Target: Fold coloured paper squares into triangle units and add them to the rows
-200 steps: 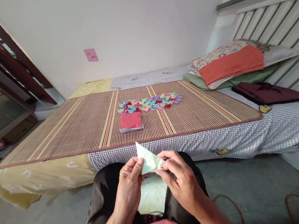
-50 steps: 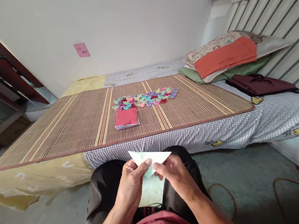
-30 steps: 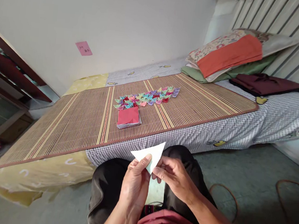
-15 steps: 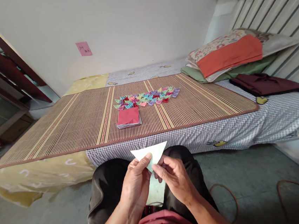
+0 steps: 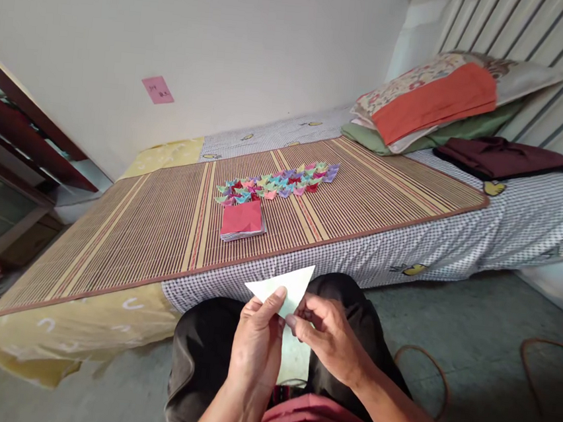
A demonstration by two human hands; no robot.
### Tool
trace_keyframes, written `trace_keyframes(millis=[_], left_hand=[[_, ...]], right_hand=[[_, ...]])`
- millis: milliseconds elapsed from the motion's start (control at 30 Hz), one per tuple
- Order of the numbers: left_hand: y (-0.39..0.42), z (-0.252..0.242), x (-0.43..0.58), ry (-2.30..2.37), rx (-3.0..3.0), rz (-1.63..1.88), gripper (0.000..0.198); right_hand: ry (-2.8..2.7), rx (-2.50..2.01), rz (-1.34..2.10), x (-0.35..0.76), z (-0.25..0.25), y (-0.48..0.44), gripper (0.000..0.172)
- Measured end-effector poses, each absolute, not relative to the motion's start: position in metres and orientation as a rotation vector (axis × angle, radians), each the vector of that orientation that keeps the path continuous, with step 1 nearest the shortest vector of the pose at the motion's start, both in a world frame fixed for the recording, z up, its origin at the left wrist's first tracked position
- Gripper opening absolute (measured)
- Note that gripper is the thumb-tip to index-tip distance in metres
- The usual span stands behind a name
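The head camera looks forward and down, past the lap (image 5: 201,349), across a bed (image 5: 357,257).

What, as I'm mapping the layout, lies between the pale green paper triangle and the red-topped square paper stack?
From the triangle to the stack, the head view shows grey-checked cloth bedsheet, then brown mat border, then striped mat.

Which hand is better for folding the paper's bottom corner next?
Probably the right hand: its thumb is at the bottom corner of the pale green paper, while the left hand is busy pinching the paper's middle.
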State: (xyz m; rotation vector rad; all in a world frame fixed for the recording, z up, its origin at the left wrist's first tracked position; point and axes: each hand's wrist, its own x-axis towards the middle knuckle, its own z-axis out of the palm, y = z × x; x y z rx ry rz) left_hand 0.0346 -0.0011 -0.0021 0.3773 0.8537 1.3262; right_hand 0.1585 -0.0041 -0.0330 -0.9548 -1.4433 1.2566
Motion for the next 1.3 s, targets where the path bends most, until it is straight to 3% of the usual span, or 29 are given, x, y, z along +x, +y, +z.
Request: trace_keyframes(millis=[200, 400, 533, 833, 1100, 1300], left_hand=[[-0.001, -0.005, 0.035, 0.848, 0.355, 1.343, 0.035], [0.000, -0.006, 0.036, 0.811, 0.427, 1.316, 0.031], [-0.002, -0.006, 0.038, 0.799, 0.408, 1.289, 0.031], [-0.001, -0.011, 0.038, 0.833, 0.303, 1.279, 0.031], [0.001, -0.014, 0.033, 0.887, 0.287, 1.205, 0.036], [0.004, -0.021, 0.027, 0.968, 0.310, 1.207, 0.040]], right_hand=[[-1.478, -0.964, 1.269, 0.162, -0.030, -0.005, 0.016], [-1.479, -1.014, 1.146, 0.160, -0.031, -0.004, 0.040], [-1.498, -1.022, 1.090, 0.160, -0.037, -0.002, 0.046], [-1.490, -1.027, 1.138, 0.165, -0.036, -0.004, 0.028], [-1.557, -1.152, 1.014, 0.168, -0.039, -0.004, 0.037], [-1.662, -1.138, 1.115, 0.178, -0.045, -0.001, 0.036]])
